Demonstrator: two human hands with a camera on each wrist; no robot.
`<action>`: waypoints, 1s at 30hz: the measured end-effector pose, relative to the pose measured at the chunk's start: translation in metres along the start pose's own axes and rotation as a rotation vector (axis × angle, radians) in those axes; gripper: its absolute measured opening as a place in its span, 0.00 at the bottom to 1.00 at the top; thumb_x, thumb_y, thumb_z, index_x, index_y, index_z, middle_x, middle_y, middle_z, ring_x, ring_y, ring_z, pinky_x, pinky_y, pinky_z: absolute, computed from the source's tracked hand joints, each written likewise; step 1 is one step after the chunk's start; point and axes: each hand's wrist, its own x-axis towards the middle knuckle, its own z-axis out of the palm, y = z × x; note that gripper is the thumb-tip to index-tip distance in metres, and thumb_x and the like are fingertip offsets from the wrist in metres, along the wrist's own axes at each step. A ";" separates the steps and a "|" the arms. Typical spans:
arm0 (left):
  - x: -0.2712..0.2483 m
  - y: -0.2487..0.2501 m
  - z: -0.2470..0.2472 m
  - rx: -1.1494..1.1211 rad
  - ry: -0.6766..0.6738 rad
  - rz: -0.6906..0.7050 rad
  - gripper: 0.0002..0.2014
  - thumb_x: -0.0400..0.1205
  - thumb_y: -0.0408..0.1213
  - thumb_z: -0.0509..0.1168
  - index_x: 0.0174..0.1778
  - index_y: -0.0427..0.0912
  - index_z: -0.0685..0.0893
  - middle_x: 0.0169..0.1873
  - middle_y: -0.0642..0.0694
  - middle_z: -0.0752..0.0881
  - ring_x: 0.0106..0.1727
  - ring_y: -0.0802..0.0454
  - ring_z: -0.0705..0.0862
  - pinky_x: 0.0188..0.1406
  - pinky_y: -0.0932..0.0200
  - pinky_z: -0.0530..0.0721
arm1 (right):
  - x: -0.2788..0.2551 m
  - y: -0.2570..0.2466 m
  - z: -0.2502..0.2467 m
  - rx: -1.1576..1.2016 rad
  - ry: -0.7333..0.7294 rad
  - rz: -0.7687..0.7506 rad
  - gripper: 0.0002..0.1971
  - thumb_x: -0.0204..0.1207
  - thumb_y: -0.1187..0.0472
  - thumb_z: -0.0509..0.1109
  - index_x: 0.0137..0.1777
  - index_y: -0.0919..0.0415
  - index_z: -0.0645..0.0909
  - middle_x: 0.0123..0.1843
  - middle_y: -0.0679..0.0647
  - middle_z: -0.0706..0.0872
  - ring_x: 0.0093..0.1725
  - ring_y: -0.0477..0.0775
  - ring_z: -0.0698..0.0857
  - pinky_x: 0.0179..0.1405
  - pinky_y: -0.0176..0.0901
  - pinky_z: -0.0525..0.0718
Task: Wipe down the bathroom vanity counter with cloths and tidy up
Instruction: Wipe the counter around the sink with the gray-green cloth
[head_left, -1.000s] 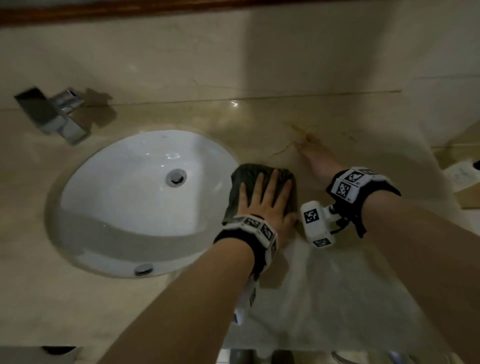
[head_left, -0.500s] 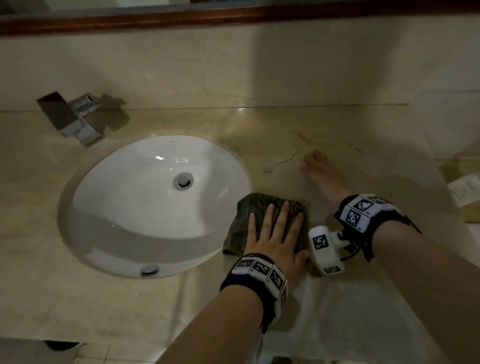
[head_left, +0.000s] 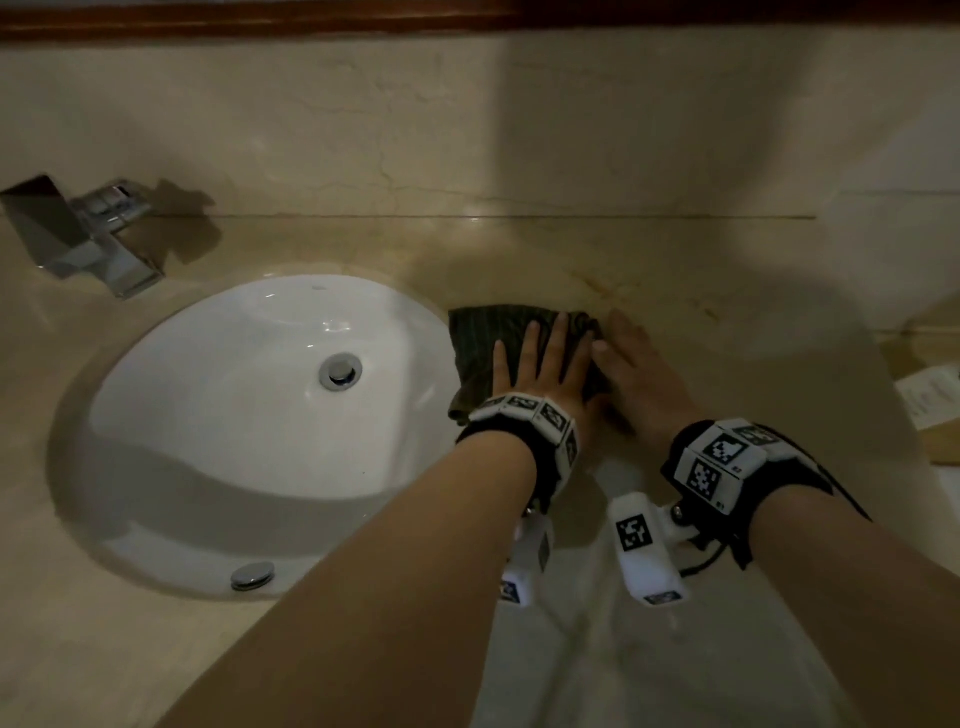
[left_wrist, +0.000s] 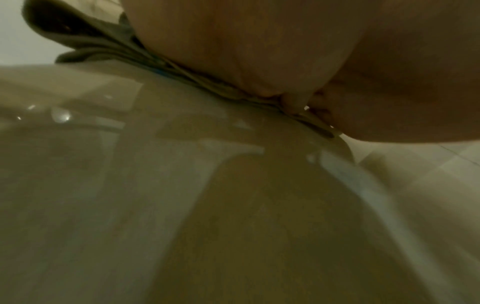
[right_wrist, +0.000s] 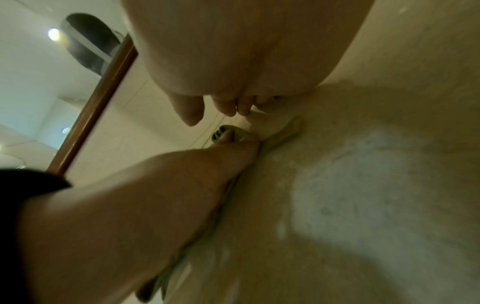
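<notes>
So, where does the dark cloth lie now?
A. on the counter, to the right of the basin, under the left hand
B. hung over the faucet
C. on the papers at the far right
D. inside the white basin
A: the left hand presses flat on the dark cloth, on the counter beside the basin.

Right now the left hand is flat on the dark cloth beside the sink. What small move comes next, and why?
Probably slide the left hand and the dark cloth to the right, past the brownish streaks on the counter. The cloth sits against the sink rim, with those marks just beyond its far right corner. The right hand lies flat in that path, so it should shift aside first.
</notes>
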 end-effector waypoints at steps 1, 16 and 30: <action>0.009 -0.005 -0.005 0.008 0.004 0.010 0.33 0.85 0.64 0.38 0.82 0.59 0.32 0.80 0.55 0.26 0.82 0.47 0.27 0.77 0.35 0.28 | 0.003 0.001 0.001 -0.053 -0.012 -0.006 0.30 0.87 0.48 0.51 0.85 0.53 0.48 0.86 0.47 0.46 0.85 0.45 0.43 0.82 0.44 0.43; 0.110 -0.096 -0.080 0.039 0.034 -0.093 0.30 0.86 0.61 0.42 0.82 0.64 0.39 0.83 0.58 0.35 0.84 0.50 0.37 0.80 0.36 0.38 | 0.000 0.004 0.021 -0.536 -0.043 0.003 0.42 0.83 0.40 0.50 0.83 0.59 0.29 0.84 0.52 0.28 0.83 0.53 0.30 0.79 0.46 0.30; 0.080 -0.093 -0.059 0.085 0.136 -0.046 0.29 0.86 0.60 0.42 0.83 0.64 0.40 0.84 0.56 0.37 0.85 0.49 0.39 0.80 0.36 0.39 | 0.000 -0.003 0.025 -0.552 -0.051 0.042 0.44 0.79 0.31 0.41 0.83 0.58 0.30 0.84 0.52 0.29 0.83 0.52 0.31 0.81 0.49 0.30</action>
